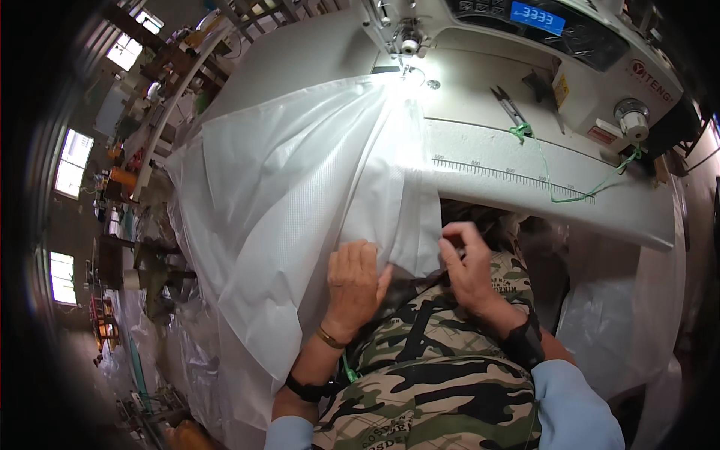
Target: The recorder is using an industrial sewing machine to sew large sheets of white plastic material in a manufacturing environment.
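A large white translucent sheet, plastic-looking with a fine grid, hangs in folds from the sewing machine's needle area down to my lap. My left hand is closed on the sheet's lower part, its fingers bent over a fold. At the sheet's right edge is my right hand, its thumb and forefinger curled together in a pinch at that edge. Whatever lies right between those fingertips is too small to make out. A bright lamp washes out the sheet near the presser foot.
Thread snips lie on the machine bed, tied by a green string to the machine head. A printed ruler scale runs along the bed's front. Clear plastic sheeting hangs at the right; cluttered benches stand at the left.
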A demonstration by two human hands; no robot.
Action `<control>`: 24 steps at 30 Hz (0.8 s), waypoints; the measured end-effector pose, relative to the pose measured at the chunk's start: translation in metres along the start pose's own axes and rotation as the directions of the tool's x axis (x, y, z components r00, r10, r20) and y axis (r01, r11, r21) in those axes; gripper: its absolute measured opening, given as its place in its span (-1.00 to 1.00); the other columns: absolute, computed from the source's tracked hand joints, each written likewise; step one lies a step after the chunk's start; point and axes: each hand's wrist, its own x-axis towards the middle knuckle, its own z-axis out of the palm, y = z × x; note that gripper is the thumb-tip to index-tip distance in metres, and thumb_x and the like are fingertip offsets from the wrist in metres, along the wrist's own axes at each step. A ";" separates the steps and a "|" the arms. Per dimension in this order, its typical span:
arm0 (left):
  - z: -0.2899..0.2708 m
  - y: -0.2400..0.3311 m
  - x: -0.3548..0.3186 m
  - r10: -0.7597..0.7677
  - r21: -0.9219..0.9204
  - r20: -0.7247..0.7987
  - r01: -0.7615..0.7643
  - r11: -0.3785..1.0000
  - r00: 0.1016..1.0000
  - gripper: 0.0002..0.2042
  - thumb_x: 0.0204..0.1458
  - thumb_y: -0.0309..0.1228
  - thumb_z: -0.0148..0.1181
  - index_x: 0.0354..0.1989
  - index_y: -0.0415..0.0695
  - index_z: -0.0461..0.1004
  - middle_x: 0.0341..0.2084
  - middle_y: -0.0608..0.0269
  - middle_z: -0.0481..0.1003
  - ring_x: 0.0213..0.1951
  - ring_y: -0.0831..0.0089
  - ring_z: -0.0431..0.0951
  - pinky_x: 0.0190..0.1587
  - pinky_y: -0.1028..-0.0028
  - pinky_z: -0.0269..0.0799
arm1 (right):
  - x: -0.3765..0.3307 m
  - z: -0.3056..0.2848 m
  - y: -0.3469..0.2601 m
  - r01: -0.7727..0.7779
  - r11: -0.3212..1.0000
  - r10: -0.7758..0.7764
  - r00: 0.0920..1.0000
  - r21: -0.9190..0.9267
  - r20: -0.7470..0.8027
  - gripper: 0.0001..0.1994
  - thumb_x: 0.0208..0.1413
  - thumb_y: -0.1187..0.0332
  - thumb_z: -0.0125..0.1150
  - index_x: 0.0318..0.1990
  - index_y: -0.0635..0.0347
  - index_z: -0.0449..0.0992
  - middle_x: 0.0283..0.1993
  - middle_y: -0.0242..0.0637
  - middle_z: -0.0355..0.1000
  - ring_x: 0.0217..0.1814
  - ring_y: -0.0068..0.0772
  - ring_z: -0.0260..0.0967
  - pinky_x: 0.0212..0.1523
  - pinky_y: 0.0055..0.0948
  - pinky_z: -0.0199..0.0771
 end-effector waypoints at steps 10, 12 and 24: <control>0.002 -0.006 -0.020 -0.082 -0.168 -0.014 0.079 0.983 0.996 -0.58 0.00 -0.64 0.07 0.10 -0.37 0.32 -0.17 -0.17 0.43 -0.16 -0.10 0.49 -0.10 0.11 0.42 | 0.003 0.035 -0.012 -0.679 0.679 0.522 0.713 0.279 0.468 -0.70 0.23 0.26 0.26 -0.08 0.37 0.51 -0.46 -0.36 0.48 -0.51 -0.63 0.36 -0.50 -0.55 0.37; 0.001 -0.010 -0.020 -0.259 -0.439 -0.083 0.198 0.876 0.962 -0.65 0.12 -0.60 0.05 0.11 -0.36 0.34 -0.17 -0.21 0.46 -0.23 -0.05 0.53 -0.14 0.20 0.45 | 0.005 0.050 0.006 -0.709 0.583 0.435 0.685 0.397 0.584 -0.71 0.22 0.25 0.28 -0.11 0.34 0.54 -0.51 -0.46 0.40 -0.55 -0.65 0.27 -0.52 -0.63 0.27; -0.046 -0.004 0.021 -0.079 -0.292 -0.236 0.008 0.957 0.969 -0.94 0.16 -0.51 0.20 -0.33 -0.23 0.51 -0.57 0.02 0.39 -0.61 0.04 0.39 -0.53 0.29 0.27 | -0.009 0.026 -0.062 -0.151 0.893 -0.103 0.848 0.425 0.519 -0.78 0.26 0.32 0.22 -0.32 0.33 0.55 -0.42 -0.37 0.39 -0.40 -0.63 0.24 -0.39 -0.55 0.26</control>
